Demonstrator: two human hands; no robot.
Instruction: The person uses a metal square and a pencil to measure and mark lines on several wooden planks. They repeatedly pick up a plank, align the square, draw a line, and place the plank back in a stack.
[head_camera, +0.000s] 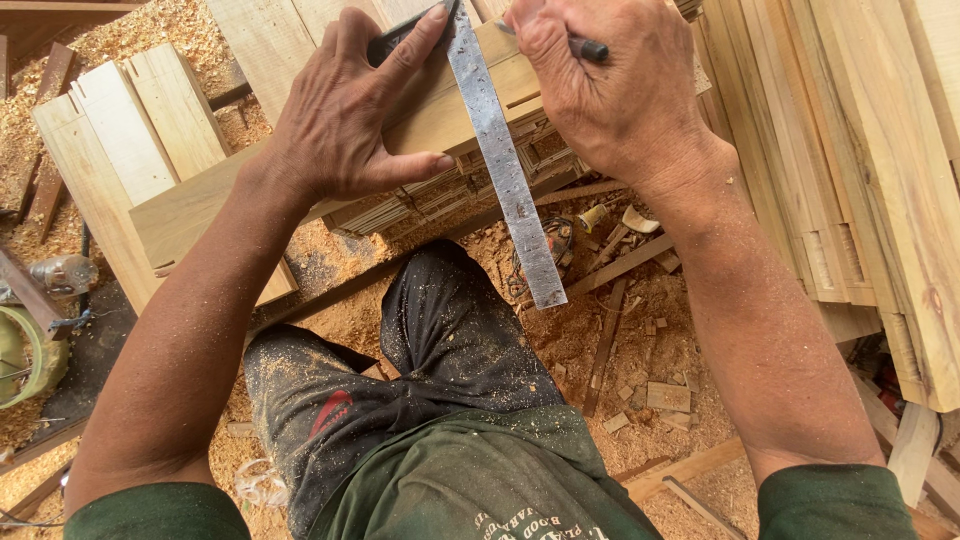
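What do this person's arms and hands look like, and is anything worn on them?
Both hands are bare: the left hand and right hand wear no gloves, rings or watch that show. The forearms are bare too, dusted with fine sawdust and lined with raised veins. Short dark green sleeves cover the upper arms, part of a dark green shirt with pale lettering.

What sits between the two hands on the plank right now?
In the head view, a steel square blade lies across the wooden plank, between the left hand, which presses its stock down, and the right hand, which holds a dark pencil.
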